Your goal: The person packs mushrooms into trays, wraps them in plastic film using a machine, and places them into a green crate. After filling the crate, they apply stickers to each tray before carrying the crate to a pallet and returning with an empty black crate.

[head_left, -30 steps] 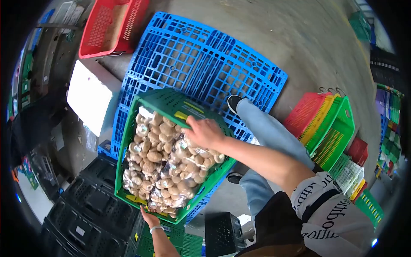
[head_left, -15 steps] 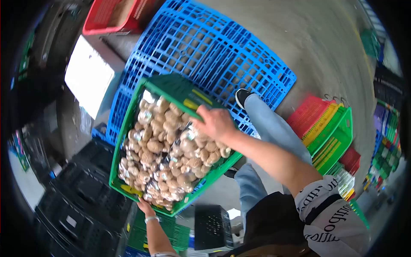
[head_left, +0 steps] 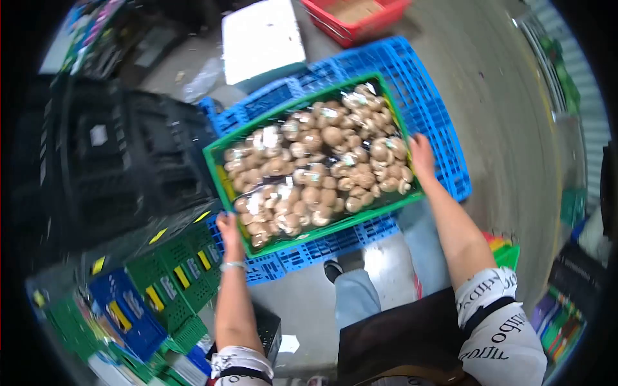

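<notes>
Between my hands is a green plastic crate point(head_left: 309, 239) filled with clear-wrapped packs of brown mushrooms point(head_left: 312, 193). My left hand point(head_left: 230, 233) is closed on the crate's left end near the lower corner. On the opposite end, my right hand point(head_left: 421, 154) grips the right side wall, its fingertips hidden behind the rim. The crate is held roughly level, over a blue plastic pallet point(head_left: 450, 161) that shows around it.
Dark stacked crates point(head_left: 109, 141) rise at the left. Below them stand green crates point(head_left: 174, 276) and a blue crate point(head_left: 129, 315). A white box point(head_left: 264, 42) and red basket point(head_left: 354, 22) sit beyond the pallet. More baskets point(head_left: 505, 251) are at my right.
The crate has gone from steeply tilted to nearly level and swung to the right in view. My right hand has moved from its long upper edge to its right end.
</notes>
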Available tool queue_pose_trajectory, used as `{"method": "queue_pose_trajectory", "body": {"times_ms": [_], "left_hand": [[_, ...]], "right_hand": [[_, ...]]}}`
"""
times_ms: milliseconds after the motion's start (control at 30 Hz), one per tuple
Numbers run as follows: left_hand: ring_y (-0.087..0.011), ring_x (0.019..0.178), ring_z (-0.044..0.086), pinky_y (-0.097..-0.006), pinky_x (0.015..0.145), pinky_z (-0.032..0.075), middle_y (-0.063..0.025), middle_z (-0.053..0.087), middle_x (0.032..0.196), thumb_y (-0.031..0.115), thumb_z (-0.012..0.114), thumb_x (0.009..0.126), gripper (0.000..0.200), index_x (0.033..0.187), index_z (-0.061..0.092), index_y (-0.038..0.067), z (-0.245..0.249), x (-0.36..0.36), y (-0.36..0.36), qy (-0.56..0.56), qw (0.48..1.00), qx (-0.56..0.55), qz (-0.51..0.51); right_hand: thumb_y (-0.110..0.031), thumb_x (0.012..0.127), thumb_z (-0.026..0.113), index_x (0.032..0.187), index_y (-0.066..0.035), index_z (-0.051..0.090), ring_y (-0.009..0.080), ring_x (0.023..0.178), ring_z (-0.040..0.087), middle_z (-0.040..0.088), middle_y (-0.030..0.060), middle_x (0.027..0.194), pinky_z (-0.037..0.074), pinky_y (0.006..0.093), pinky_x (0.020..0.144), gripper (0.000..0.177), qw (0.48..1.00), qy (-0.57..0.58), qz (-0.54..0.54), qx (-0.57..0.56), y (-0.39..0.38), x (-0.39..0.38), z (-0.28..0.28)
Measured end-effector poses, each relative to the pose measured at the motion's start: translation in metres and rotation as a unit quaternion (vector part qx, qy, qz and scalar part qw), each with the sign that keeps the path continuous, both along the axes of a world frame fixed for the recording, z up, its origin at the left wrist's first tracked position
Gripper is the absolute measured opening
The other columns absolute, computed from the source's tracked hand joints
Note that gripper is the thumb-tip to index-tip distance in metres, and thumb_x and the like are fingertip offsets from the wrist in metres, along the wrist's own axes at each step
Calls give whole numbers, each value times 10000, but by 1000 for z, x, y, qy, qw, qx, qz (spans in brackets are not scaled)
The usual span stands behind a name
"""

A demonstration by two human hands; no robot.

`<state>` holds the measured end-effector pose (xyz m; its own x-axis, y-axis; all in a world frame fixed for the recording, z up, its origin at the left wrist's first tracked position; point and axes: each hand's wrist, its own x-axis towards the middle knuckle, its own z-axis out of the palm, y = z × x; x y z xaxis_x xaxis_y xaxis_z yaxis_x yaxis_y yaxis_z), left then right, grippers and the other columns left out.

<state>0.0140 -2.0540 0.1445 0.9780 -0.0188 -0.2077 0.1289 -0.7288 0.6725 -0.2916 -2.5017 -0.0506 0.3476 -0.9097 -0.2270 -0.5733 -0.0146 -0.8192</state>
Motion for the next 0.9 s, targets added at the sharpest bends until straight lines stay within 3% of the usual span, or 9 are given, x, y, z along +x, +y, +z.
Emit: {"method": "queue_pose_trajectory", "body": {"times_ms": [67,133,200,267,300,500,600,633,900], "left_hand": [[-369,1203,452,-425,1040,338,-250,471,1295,220,581,933,528,1326,394,-79,13,-61,55,-129,976,111,-135],[-389,1148,500,-436,1018,369,-269,517,1229,193,543,941,486,1327,414,-73,50,-145,109,-103,957,170,-211],[-303,1050,560,-414,919,437,-185,589,1128,215,512,955,332,1187,525,-21,47,-221,202,218,947,144,-188],[-236,934,613,-395,827,492,-118,648,1017,216,513,951,254,1091,588,18,62,-291,247,431,863,187,-183],[-234,928,613,-392,821,492,-117,647,1012,214,514,950,249,1087,588,19,69,-307,251,447,862,170,-171],[-223,896,611,-378,791,492,-109,645,980,202,521,944,223,1061,587,25,116,-341,255,406,903,60,-129],[-218,880,610,-372,775,492,-105,643,964,196,525,941,210,1049,587,27,137,-354,268,378,918,20,-121],[-216,874,610,-369,770,492,-104,643,958,195,526,940,206,1045,587,28,142,-360,275,371,921,10,-117],[-202,831,608,-351,729,492,-93,639,916,179,536,932,171,1011,586,36,167,-433,341,331,941,-47,-46]], "right_hand": [[-326,932,540,1117,10,578,385,1034,558,598,232,1099,431,442,899,385,998,28,-63,5,33,-39,43],[-312,921,550,1204,36,510,399,1114,514,556,247,1190,408,454,948,450,989,126,57,-58,91,-109,68],[-278,873,593,1274,28,477,398,1196,483,512,242,1290,383,457,1025,517,942,249,206,-94,163,-183,108],[-326,803,647,1232,-57,560,405,1285,394,452,208,1367,368,494,1033,513,817,337,431,182,211,-233,165],[-376,779,641,1154,-138,608,398,1263,398,467,140,1347,363,513,1022,445,859,271,425,-84,258,-270,199],[-274,790,619,1058,-118,661,385,1301,371,523,120,1265,372,498,1009,313,861,356,340,-129,315,-251,306],[-264,797,602,1021,-114,684,364,1183,516,619,137,1151,441,472,942,281,837,320,439,-74,304,-237,310],[-258,798,590,999,-102,693,358,1023,617,669,170,1035,488,467,866,275,839,280,467,-24,304,-234,299],[-277,851,553,1052,-111,613,388,938,626,668,181,968,492,510,764,268,670,175,718,-71,398,-179,371]]}}
